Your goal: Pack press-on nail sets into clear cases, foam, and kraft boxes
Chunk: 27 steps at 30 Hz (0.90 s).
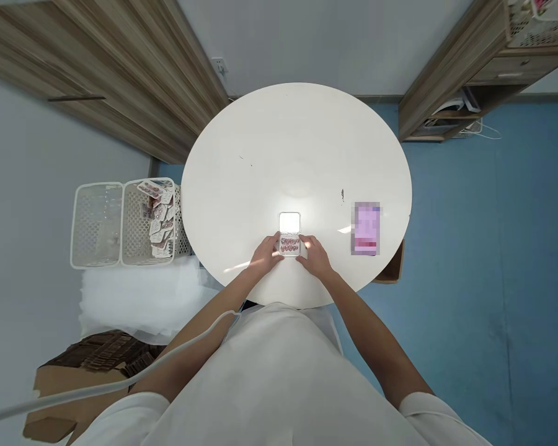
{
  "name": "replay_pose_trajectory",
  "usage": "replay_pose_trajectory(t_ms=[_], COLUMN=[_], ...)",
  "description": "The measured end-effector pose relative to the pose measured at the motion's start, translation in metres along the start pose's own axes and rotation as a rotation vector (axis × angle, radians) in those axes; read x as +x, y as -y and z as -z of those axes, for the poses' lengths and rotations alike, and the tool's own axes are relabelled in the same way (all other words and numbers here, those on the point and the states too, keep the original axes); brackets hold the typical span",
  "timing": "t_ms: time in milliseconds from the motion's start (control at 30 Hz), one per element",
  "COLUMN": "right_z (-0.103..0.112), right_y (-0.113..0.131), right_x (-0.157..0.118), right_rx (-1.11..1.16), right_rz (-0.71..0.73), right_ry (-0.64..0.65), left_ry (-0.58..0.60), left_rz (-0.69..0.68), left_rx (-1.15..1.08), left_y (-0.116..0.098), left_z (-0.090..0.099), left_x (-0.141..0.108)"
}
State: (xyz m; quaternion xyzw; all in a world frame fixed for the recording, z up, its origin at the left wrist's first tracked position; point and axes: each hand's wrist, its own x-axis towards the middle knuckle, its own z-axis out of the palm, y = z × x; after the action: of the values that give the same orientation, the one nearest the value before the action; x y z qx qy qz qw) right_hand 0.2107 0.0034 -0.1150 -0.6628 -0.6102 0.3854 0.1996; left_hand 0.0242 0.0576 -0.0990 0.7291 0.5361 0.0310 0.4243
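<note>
A small clear case (pixel 289 245) lies on the round white table (pixel 297 136) near its front edge. Its lid stands raised at the back and looks bright white. Rows of small pinkish-red pieces show inside the case. My left hand (pixel 265 254) holds the case's left side, with the fingers at its upper left corner and the thumb near its lower left. On the right side, my right hand (pixel 315 256) grips it the same way. Both hands rest close to the tabletop.
A blurred pink rectangular item (pixel 366 228) lies on the table's right part. Left of the table, a white basket (pixel 147 183) holds many printed cards. Translucent white sheets (pixel 139 297) and cardboard (pixel 74 387) sit below it. A white cable (pixel 181 342) crosses over my left arm.
</note>
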Motion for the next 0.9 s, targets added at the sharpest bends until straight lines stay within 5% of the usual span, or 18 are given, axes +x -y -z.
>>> replay_pose_trajectory(t_ms=[567,900], right_z=[-0.007,-0.002], right_y=[0.002,0.026], right_x=[-0.007,-0.015], right_rx=[0.001,0.586], right_rz=[0.017,-0.252], right_ry=[0.002,-0.029], left_ry=[-0.179,-0.166], left_rz=[0.278,0.387], left_rx=[-0.361,-0.824], left_y=[-0.005,-0.007], left_z=[-0.022,-0.015], left_x=[-0.014,-0.028])
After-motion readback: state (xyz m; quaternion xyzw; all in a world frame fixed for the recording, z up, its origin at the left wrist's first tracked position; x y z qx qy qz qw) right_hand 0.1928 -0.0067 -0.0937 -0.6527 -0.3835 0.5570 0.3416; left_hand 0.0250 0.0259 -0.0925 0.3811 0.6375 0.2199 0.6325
